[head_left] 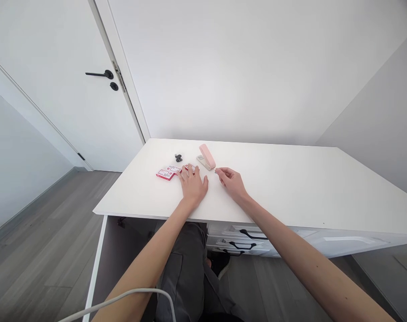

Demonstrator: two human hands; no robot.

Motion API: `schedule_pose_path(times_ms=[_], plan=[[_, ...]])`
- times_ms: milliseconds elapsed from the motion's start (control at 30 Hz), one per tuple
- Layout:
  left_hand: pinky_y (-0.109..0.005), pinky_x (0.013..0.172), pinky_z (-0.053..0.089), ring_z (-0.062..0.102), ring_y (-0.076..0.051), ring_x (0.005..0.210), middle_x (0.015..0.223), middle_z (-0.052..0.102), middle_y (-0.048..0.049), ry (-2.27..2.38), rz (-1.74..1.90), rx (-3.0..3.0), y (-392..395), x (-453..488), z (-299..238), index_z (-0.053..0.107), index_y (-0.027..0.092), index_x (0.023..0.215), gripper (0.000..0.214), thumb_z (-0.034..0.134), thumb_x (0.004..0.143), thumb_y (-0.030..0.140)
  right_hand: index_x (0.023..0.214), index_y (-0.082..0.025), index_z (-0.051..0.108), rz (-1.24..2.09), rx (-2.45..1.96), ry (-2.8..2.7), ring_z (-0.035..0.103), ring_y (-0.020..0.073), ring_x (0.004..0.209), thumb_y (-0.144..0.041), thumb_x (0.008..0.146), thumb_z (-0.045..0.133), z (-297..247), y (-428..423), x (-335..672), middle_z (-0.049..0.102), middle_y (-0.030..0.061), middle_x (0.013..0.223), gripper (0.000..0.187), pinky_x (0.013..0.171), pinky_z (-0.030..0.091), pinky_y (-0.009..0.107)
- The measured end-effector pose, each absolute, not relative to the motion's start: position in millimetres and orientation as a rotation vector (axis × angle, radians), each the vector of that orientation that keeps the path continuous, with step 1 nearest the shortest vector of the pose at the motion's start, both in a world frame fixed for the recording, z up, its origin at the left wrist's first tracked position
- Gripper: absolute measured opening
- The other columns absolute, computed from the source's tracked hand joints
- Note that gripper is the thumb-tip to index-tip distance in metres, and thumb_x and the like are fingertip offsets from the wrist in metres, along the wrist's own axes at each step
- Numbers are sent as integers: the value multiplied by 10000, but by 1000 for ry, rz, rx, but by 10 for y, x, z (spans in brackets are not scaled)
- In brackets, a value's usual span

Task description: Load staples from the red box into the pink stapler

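Note:
My left hand [192, 185] lies on the white desk with its fingers spread, the fingertips over small red-and-white boxes [164, 174], partly covering them. They look like staple boxes. My right hand [230, 180] is closed in a pinch on a small silvery strip of staples [216, 171], mostly hidden by the fingers. Just beyond and between my hands stands a pink stapler [207, 156], its top arm lifted away from its pale base. Black binder clips [178, 158] lie behind the boxes, to the left of the stapler.
The white desk [290, 188] reaches far to the right, with drawers [243, 239] below its front edge. A white wall rises behind it. At the left is a white door [65, 103] with a black handle [99, 74]. A pale cable [136, 291] crosses near my left forearm.

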State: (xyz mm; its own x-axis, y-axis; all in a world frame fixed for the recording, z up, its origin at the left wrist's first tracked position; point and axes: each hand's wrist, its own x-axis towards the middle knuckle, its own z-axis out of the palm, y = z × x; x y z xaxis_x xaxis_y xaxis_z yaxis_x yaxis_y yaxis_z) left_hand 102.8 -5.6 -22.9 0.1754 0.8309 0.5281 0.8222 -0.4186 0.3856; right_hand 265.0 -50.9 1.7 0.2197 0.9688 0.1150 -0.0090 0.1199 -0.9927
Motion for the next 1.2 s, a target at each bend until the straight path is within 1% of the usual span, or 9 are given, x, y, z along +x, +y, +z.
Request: schedule_pose_path(times_ms=[100, 200, 300, 467, 600, 733, 833, 933, 1200], plan=[[-762, 1232, 171, 410, -484, 1464, 1419, 627, -203, 1642, 1097, 2448, -77, 1010, -203, 634, 197, 1229, 300, 596, 957, 316, 920, -215, 746, 990, -1190, -1080, 420, 128, 584, -706, 782, 793, 9, -574, 2638, 527, -39, 659, 513, 554, 360, 303], [-676, 1252, 225, 523, -417, 1341, 1227, 684, -164, 1587, 1106, 2518, -117, 984, -151, 637, 212, 1124, 187, 597, 960, 292, 919, -220, 747, 989, -1194, -1083, 428, 131, 584, -715, 780, 787, 4, -622, 2630, 542, -37, 662, 515, 558, 373, 306], [-632, 1236, 279, 526, -397, 1324, 1287, 642, -183, 1640, 1157, 2459, -138, 957, -135, 603, 196, 1183, 272, 637, 937, 304, 926, -219, 749, 982, -1210, -1085, 441, 132, 588, -715, 780, 785, 3, -648, 2624, 559, -32, 675, 519, 565, 386, 306], [-669, 1222, 256, 464, -426, 1412, 1293, 659, -220, 1724, 1149, 2334, -124, 916, -178, 541, 172, 1286, 374, 613, 943, 302, 943, -220, 752, 962, -1229, -1102, 462, 135, 594, -721, 784, 779, -21, -645, 2624, 580, -23, 693, 526, 564, 391, 303], [-610, 1148, 397, 551, -400, 1320, 1265, 687, -198, 1620, 1161, 2314, -117, 897, -173, 532, 185, 1294, 363, 578, 934, 208, 957, -224, 753, 953, -1244, -1102, 461, 135, 589, -728, 787, 772, -51, -632, 2635, 592, -20, 690, 532, 553, 379, 299], [-529, 1079, 489, 625, -344, 1252, 1323, 657, -194, 1463, 1221, 2184, -133, 891, -133, 496, 177, 1320, 375, 575, 958, 237, 1045, -228, 762, 958, -1317, -1113, 461, 135, 561, -726, 798, 765, -56, -631, 2642, 602, -19, 653, 556, 534, 363, 296], [-473, 1054, 515, 656, -295, 1221, 1299, 661, -168, 1344, 1295, 2102, -155, 898, -103, 476, 191, 1319, 399, 611, 955, 281, 1026, -229, 767, 947, -1259, -1118, 562, 138, 635, -683, 798, 786, -50, -629, 2636, 738, 60, 962, 508, 534, 383, 290], [-441, 1027, 527, 683, -261, 1158, 1264, 672, -139, 1262, 1296, 2087, -177, 908, -77, 474, 203, 1299, 418, 649, 929, 287, 995, -234, 780, 954, -1196, -1132, 633, 142, 716, -650, 811, 782, -41, -631, 2626, 706, 94, 1299, 455, 525, 391, 285], [-399, 988, 551, 692, -226, 1105, 1247, 687, -116, 1140, 1306, 2054, -205, 915, -43, 488, 207, 1275, 405, 680, 928, 289, 975, -240, 806, 937, -1178, -1087, 670, 153, 781, -629, 810, 793, -2, -649, 2615, 643, 96, 1444, 423, 504, 400, 272]])
